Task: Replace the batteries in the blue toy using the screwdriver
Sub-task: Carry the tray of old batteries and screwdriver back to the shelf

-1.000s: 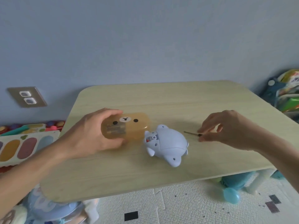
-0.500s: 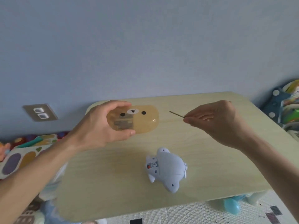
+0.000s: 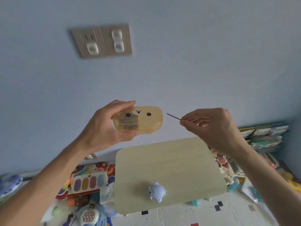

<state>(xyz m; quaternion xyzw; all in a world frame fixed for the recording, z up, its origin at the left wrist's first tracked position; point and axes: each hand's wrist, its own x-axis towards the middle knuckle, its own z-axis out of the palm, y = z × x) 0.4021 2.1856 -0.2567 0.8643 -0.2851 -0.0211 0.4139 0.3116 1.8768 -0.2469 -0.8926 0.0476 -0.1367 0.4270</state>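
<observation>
Risk: fingertip-only pinch by right hand (image 3: 216,128) could let thin screwdriver (image 3: 174,116) drop; left hand (image 3: 104,128) gripped bear case (image 3: 146,121) at its 9 o'clock, blue toy (image 3: 157,191) on table (image 3: 179,160).

Both arms raised above the table (image 3: 171,160): left hand (image 3: 104,126) grips amber case (image 3: 149,123); right hand (image 3: 213,126) pinches screwdriver (image 3: 174,116).

We record a pale blue plastic animal-shaped toy (image 3: 157,191) lying on the light wooden table (image 3: 171,160) near its front edge. A small recess shows at its far left end, the contents too small to tell. The thin dark metal screwdriver (image 3: 174,116) is pinched in the right hand (image 3: 211,128), well above the table. Its tip points left at the translucent amber plastic case with a bear face (image 3: 146,121), gripped in the left hand (image 3: 104,128). Dark ribbed contents show through the case.
</observation>
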